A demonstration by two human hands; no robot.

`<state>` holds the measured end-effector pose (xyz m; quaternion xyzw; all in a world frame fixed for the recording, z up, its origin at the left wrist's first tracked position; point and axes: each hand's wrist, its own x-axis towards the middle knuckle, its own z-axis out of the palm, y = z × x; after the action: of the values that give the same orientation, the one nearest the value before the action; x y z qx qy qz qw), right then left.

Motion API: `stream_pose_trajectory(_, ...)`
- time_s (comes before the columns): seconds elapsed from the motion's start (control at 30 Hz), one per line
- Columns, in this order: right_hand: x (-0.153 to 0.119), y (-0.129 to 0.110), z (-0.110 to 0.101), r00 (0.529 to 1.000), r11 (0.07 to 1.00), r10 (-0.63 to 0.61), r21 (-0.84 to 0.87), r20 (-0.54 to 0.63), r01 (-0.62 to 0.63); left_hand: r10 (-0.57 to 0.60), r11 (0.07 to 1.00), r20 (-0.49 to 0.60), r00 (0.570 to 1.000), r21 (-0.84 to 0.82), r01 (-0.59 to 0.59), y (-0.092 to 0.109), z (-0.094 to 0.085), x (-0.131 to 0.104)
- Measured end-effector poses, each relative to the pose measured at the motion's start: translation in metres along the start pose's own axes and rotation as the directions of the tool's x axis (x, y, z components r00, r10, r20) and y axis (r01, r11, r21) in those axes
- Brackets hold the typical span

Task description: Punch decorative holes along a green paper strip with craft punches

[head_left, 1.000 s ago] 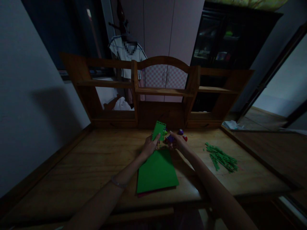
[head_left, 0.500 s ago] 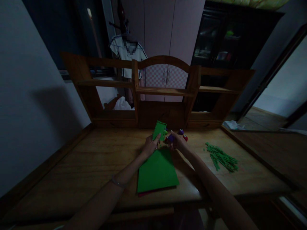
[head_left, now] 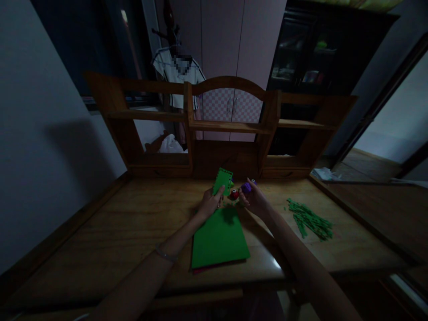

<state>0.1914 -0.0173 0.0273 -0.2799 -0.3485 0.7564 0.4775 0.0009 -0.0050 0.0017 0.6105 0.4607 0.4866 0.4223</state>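
Observation:
My left hand (head_left: 210, 203) is closed on the lower part of a small green paper card (head_left: 223, 181), held up at a tilt. Dark marks, which look like small cut-outs, run along the card's top and right edges. Between the fingers of my right hand (head_left: 257, 203) is a small purple paper punch (head_left: 246, 187), apart from the card to its right. A red punch (head_left: 234, 194) sits on the table between both hands. Something yellow-green (head_left: 232, 183) shows partly behind the card. Below my hands lies a stack of green paper sheets (head_left: 220, 240) with a pink edge underneath.
A pile of thin green paper strips (head_left: 310, 220) lies on the right of the wooden table (head_left: 133, 227). Another purple punch (head_left: 253, 181) is partly hidden behind my right hand. A wooden shelf unit (head_left: 230, 129) stands along the table's back edge.
My right hand has moved right with the purple punch, away from the card, uncovering the red punch between the hands. My left hand and the card have hardly moved.

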Motion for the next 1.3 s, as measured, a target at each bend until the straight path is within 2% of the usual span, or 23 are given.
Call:
stream_pose_trajectory(0.13, 0.0008, 0.0000, -0.0027, 0.999, 1.000, 0.012, 0.020, 0.042, -0.013, -0.002, 1.000, 0.003, 1.000, -0.003, 0.002, -0.0018, 0.0006, 0.0007)
stream_pose_trajectory(0.3, 0.0021, -0.0010, -0.0058, 0.999, 0.995, 0.046, 0.085, 0.025, -0.048, -0.014, 1.000, -0.005, 1.000, -0.006, 0.014, -0.0058, 0.0021, 0.0027)
stream_pose_trajectory(0.47, 0.0034, 0.0001, -0.0081, 0.997, 0.997, 0.028, 0.073, 0.076, -0.034, -0.006, 1.000, -0.003, 1.000, -0.003, 0.006, -0.0080, 0.0022, 0.0035)
stream_pose_trajectory(0.8, 0.0022, -0.0009, -0.0072, 0.997, 0.998, 0.042, 0.053, 0.064, -0.045, 0.008, 1.000, 0.008, 1.000, 0.022, -0.008, -0.0080, 0.0012, 0.0020)
stream_pose_trajectory(1.13, 0.0012, -0.0020, -0.0030, 0.999, 0.999, 0.037, 0.012, -0.001, -0.037, 0.008, 0.999, 0.032, 0.999, 0.042, -0.009, -0.0010, -0.0005, -0.0008)
stream_pose_trajectory(1.3, 0.0024, -0.0005, -0.0049, 1.000, 1.000, 0.019, 0.008, 0.017, -0.019, 0.006, 0.999, 0.030, 1.000, 0.051, -0.007, -0.0038, 0.0010, 0.0003)
